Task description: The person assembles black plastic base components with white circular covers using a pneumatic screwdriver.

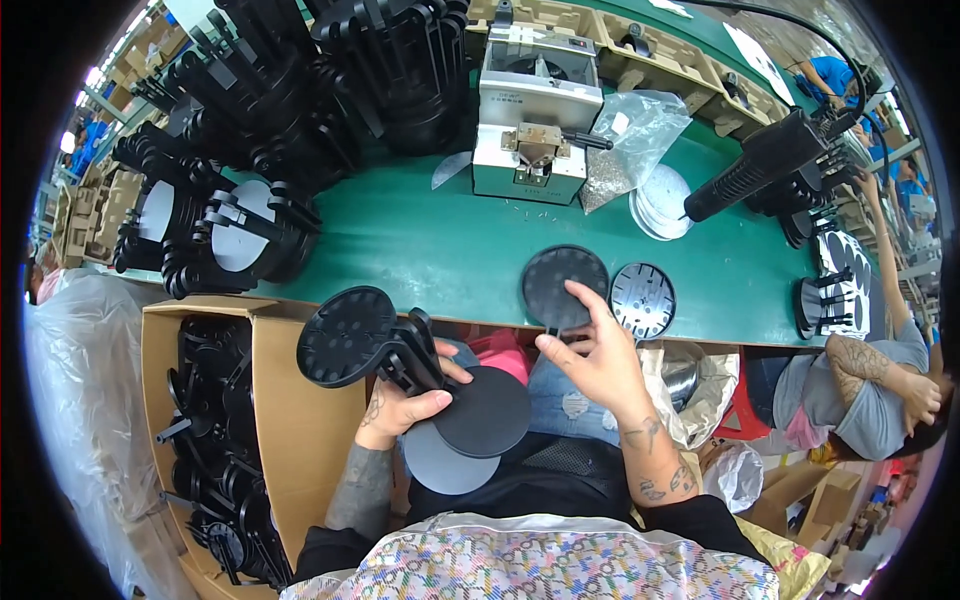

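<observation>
My left hand (pixel 410 405) is closed around a black stand (pixel 348 335), its round, slotted base tilted up to the left and its folded arms near my fingers. Between that thumb and fingers I also hold a black round pad (pixel 485 412), with a grey disc (pixel 450 465) partly under it. At the table's near edge, my right hand (pixel 605 365) has its index fingertip on a black round plate (pixel 562 280) and its thumb by the plate's near rim. To the right of that plate lies another round base (pixel 643 300) with a pale, slotted face.
A small bench machine (pixel 535 120) stands at the back, next to a clear plastic bag (pixel 640 135) and pale discs (pixel 662 200). A dark cylindrical tool (pixel 760 165) hangs at right. Stacked black stands (pixel 250 100) crowd the left; a carton (pixel 300 400) of black parts sits below. Another person (pixel 860 390) is at right.
</observation>
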The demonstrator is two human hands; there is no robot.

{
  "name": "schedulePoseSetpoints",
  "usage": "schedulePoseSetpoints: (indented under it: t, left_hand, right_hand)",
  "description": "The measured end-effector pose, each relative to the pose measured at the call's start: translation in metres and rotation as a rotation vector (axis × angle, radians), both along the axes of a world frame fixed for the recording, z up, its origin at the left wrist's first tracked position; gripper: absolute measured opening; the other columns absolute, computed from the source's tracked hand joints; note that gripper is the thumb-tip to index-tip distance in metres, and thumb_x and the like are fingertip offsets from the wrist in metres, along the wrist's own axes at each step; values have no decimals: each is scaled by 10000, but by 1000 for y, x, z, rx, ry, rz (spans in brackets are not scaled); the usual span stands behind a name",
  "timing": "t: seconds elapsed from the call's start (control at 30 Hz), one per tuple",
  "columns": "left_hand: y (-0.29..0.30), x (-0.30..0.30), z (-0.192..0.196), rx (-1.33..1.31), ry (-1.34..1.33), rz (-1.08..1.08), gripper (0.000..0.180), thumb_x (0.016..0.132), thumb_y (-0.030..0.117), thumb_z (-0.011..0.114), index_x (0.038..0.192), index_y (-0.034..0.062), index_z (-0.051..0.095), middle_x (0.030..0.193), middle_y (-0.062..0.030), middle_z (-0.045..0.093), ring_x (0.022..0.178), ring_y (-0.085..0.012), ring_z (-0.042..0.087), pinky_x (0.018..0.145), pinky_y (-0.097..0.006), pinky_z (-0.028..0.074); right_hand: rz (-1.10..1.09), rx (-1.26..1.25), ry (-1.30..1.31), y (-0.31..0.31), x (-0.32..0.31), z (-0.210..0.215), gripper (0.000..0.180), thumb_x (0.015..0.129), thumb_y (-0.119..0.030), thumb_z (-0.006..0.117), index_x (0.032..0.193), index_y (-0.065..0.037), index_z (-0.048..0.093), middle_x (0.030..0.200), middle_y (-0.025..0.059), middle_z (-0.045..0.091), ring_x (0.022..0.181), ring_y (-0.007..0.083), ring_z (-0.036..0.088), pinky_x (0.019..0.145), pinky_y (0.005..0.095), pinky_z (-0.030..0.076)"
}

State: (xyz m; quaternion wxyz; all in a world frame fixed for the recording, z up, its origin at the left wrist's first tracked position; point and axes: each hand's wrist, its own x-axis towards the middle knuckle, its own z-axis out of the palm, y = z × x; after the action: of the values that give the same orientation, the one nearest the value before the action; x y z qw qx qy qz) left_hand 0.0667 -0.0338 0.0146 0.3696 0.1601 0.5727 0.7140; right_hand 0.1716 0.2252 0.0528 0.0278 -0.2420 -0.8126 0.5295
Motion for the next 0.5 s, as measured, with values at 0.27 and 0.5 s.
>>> schedulePoseSetpoints:
  t: [0.27,0.5]
  left_hand:
    - [14,-1,10,-22,16,20,612,747,161,778,1281,-17,537,1022,-100,724,998,-177,643,947,-350,487]
    - [23,-2,10,51,16,-23,666,762,161,804,1327,-22,503,1080,-108,706,1038,-177,637,961,-344,479]
  right_hand:
    - [3,361,-205,-9,-2,19,648,834,-415,789,1339,-64,585,568,108,630,539,268,673,552,357,539]
    - [135,-488,49,-39,16,-11,557,911,-221,752,1350,17,504,1087,128,675,973,165,659,857,300,534]
